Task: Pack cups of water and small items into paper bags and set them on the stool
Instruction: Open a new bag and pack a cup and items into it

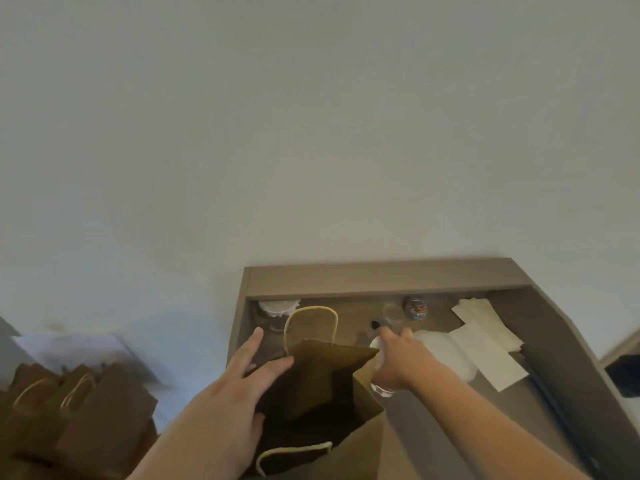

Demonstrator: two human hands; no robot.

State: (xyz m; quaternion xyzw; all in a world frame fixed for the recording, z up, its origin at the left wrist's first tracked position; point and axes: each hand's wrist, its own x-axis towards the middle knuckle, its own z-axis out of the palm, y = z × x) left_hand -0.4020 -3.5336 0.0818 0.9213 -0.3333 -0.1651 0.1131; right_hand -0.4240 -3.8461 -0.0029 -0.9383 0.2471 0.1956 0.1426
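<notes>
The left hand (228, 386), fingers straight, pressed the open paper bag (322, 372); the right hand (398, 358) gripped a cup (382, 390) beside it.

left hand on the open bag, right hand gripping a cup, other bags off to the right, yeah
No: the head view shows the other bags off to the left. Rest holds: left hand on the open bag, right hand gripping a cup.

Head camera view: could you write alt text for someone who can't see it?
A person's left hand steadies an open brown paper bag on a wooden desk while the right hand grips a clear cup beside it. White napkins lie to the right, and more brown bags stand at lower left.
</notes>
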